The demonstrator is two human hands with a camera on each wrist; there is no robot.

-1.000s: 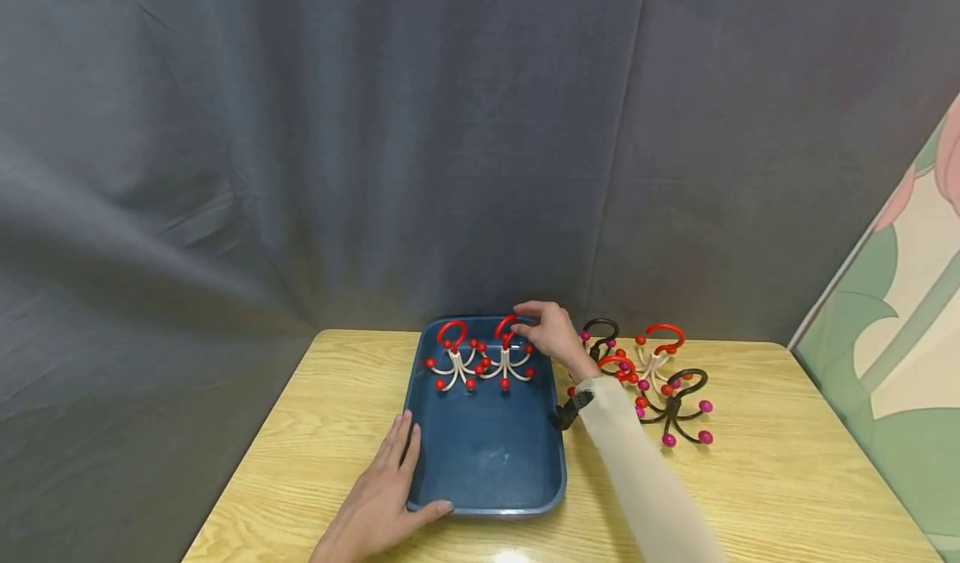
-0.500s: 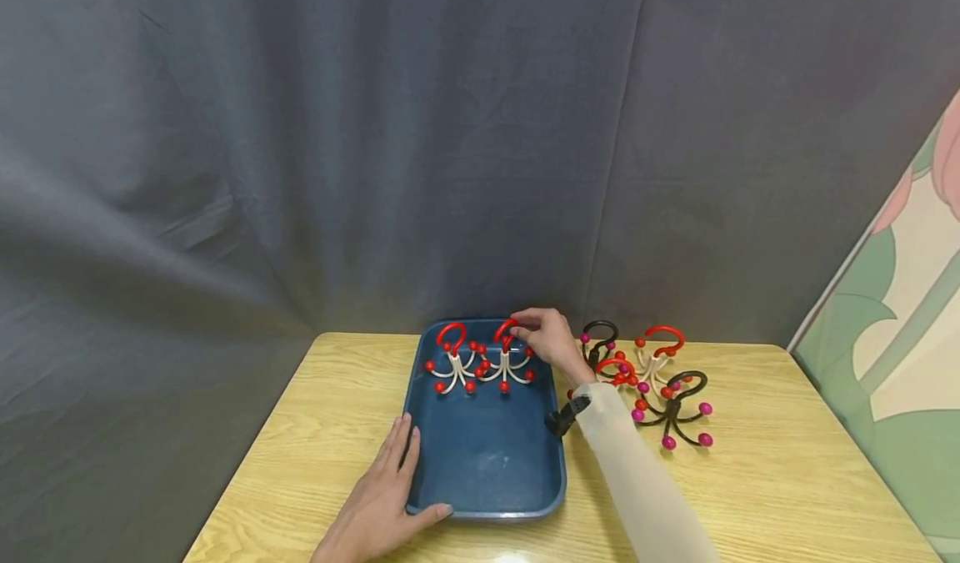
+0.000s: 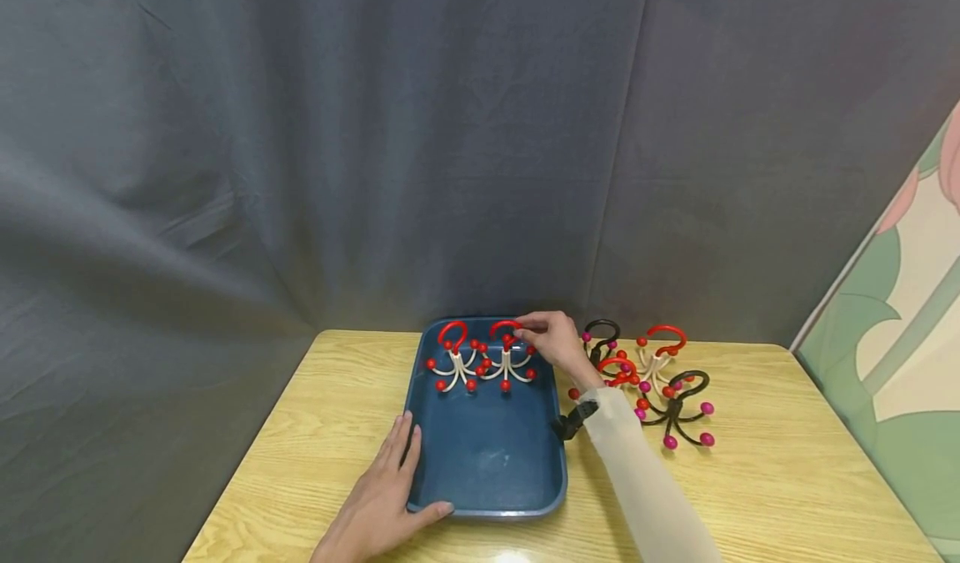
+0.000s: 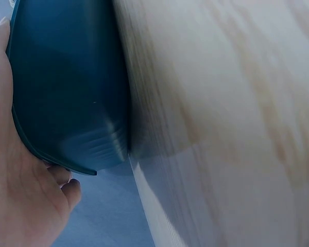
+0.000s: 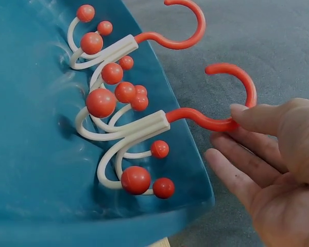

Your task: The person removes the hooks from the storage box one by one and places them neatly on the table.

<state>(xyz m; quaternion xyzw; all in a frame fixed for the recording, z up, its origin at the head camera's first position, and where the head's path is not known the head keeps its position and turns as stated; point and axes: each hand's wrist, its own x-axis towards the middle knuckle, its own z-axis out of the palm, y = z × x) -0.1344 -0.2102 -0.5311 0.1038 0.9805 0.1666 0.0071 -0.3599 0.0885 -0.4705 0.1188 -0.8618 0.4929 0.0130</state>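
In the head view, two multi-arm hanging hooks with white arms, red balls and red tops stand side by side at the far end of a blue tray (image 3: 487,438). My right hand (image 3: 557,344) pinches the red top of the right-hand hanging hook (image 3: 506,363) between thumb and fingers, as the right wrist view shows. Beside it stands the left hanging hook (image 3: 457,364), apart from my hand; some of their balls overlap in view. My left hand (image 3: 378,488) rests at the tray's near left corner, fingers straight along the side, thumb over the front rim.
Right of the tray, several more hanging hooks crowd together on the wooden table (image 3: 765,463): a black one with pink balls (image 3: 673,413), a white one with a red top (image 3: 656,367) and others partly behind my right wrist. A grey curtain (image 3: 480,146) hangs directly behind the table.
The red top of the right-hand hanging hook has turned slightly in my right hand and its curve now looks wider. My right hand has shifted a little right and down. The left hand stays put.
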